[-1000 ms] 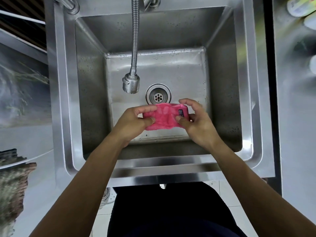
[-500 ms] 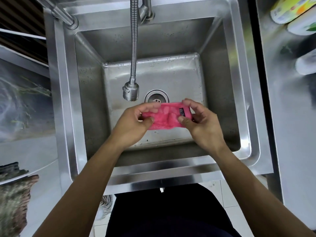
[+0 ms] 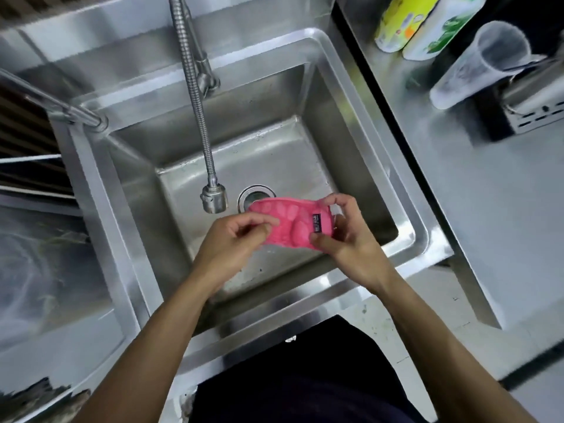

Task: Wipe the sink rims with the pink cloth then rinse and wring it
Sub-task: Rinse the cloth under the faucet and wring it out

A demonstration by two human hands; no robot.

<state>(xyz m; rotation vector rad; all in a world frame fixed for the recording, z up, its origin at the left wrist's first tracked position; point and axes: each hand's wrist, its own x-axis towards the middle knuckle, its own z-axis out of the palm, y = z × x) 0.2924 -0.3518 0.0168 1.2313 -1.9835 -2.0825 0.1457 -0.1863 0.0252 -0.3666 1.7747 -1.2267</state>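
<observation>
We are holding the pink cloth point(image 3: 291, 221) over the sink point(image 3: 406, 190) basin, its long axis running nine to three o'clock, the left hand point(image 3: 235, 239) pinching one end, the right hand point(image 3: 345, 232) the other, spout point(image 3: 214, 198) at ten o'clock.

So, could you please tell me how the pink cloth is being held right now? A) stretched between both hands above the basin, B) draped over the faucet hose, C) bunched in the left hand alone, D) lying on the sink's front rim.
A: the left hand and right hand each pinch an end of the pink cloth above the sink basin.
</observation>
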